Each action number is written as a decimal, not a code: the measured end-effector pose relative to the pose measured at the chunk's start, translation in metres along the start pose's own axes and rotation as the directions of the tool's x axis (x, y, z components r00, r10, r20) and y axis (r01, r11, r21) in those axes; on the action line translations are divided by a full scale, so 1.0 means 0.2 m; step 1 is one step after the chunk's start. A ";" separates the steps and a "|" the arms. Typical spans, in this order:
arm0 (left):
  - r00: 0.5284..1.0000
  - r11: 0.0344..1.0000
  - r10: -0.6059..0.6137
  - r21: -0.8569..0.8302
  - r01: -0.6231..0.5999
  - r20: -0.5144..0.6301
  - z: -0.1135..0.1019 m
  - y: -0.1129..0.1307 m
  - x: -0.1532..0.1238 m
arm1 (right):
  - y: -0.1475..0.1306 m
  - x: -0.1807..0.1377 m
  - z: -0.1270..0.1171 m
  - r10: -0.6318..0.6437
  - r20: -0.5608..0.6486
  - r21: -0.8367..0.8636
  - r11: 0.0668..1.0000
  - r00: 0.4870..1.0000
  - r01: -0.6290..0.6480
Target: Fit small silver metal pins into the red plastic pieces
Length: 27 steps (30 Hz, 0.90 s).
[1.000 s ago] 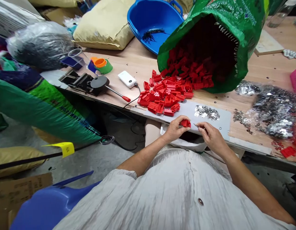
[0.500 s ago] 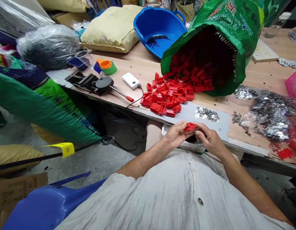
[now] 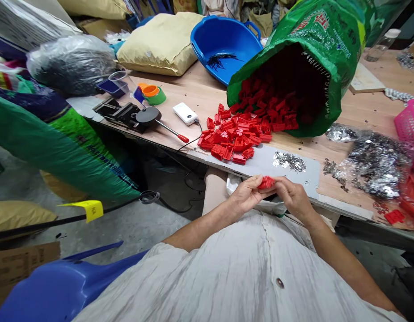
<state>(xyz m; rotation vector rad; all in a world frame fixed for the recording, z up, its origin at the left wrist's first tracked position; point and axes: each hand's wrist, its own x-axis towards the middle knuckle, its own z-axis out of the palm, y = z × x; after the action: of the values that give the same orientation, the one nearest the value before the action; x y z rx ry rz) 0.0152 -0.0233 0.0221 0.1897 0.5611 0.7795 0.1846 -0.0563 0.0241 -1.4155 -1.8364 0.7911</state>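
Note:
Just off the table's front edge, my left hand (image 3: 247,193) grips a small red plastic part (image 3: 266,182) between thumb and fingers. My right hand (image 3: 292,195) is closed at the right end of that part, thumb and forefinger pinched together; whatever lies between those fingertips is too small to make out. A heap of like red plastic parts (image 3: 235,136) spills over the table from the mouth of a green sack (image 3: 341,58). Closer to my right hand, a small pile of shiny metal pieces (image 3: 289,161) lies on a grey sheet (image 3: 260,162).
A black hand press (image 3: 121,117) with a red-tipped lever and a white power bank (image 3: 186,113) stand left on the table. Behind are a blue basin (image 3: 240,40) and a tan sack (image 3: 160,44). Bagged metal pieces (image 3: 378,165) and a pink basket (image 3: 408,127) are at right.
My right hand has moved slightly left, closer against the red part, and its fingers cover more of it. The whole view has shifted a little.

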 end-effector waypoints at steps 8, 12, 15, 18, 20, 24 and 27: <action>0.998 0.987 0.014 0.162 -0.004 -0.060 -0.12 -0.05 0.00 | 0.09 0.01 -0.01 0.188 0.035 0.122 0.974 0.982 -0.191; 0.985 0.925 0.006 0.376 0.060 -0.171 -0.21 -0.05 0.00 | 0.16 0.05 -0.05 0.205 -0.115 -0.155 0.963 0.972 -0.222; 0.980 0.893 -0.012 0.439 0.100 -0.198 -0.24 -0.04 0.01 | 0.23 0.11 -0.05 0.111 -0.148 -0.355 0.922 0.983 -0.158; 0.979 0.870 -0.020 0.478 0.118 -0.204 -0.24 -0.03 0.01 | 0.27 0.18 -0.04 0.074 -0.145 -0.479 0.867 0.987 -0.135; 0.978 0.845 -0.015 0.520 0.124 -0.208 -0.24 -0.02 0.00 | 0.27 0.23 -0.03 0.079 -0.163 -0.525 0.837 0.983 -0.154; 0.995 0.752 -0.012 0.654 0.077 -0.104 -0.24 0.04 -0.02 | 0.23 0.30 0.00 0.111 -0.193 -0.599 0.774 0.975 -0.207; 0.983 0.521 0.180 0.846 -0.113 0.020 -0.23 0.13 -0.04 | 0.21 0.33 0.03 0.134 -0.204 -0.649 0.723 0.970 -0.237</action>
<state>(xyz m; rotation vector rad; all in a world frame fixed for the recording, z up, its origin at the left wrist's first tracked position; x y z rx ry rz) -0.0296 -0.0128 -0.0048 1.1528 0.9824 0.6133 0.1924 0.0180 -0.0030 -2.0724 -1.9740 0.0675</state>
